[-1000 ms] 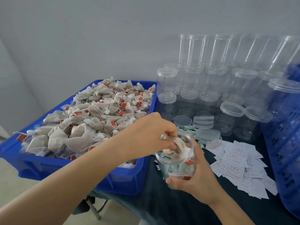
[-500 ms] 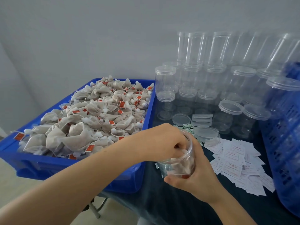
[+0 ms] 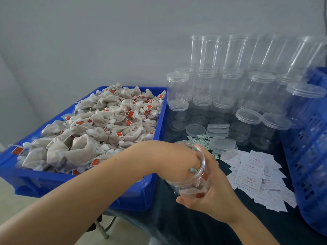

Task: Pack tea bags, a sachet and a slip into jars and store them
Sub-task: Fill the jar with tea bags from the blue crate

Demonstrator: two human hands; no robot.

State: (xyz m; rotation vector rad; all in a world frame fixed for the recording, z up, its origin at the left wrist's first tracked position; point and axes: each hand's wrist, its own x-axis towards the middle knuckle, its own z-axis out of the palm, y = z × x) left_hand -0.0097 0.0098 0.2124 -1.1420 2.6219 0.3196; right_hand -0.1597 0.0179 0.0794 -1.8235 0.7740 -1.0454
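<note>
Right hand (image 3: 215,188) grips the tilted jar (image 3: 192,175) just off the desk (image 3: 203,227) edge. Left hand (image 3: 175,160) fingers are buried in its mouth; their grasp is hidden. The blue crate (image 3: 141,197) sits close alongside.

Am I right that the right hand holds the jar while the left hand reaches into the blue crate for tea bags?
Not quite: the head view shows the left hand pushed into the jar, not the crate. The right hand does hold the jar.

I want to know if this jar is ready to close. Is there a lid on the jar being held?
No. The jar held by the right hand is open-topped, with the left hand reaching its fingers into the mouth.
</note>
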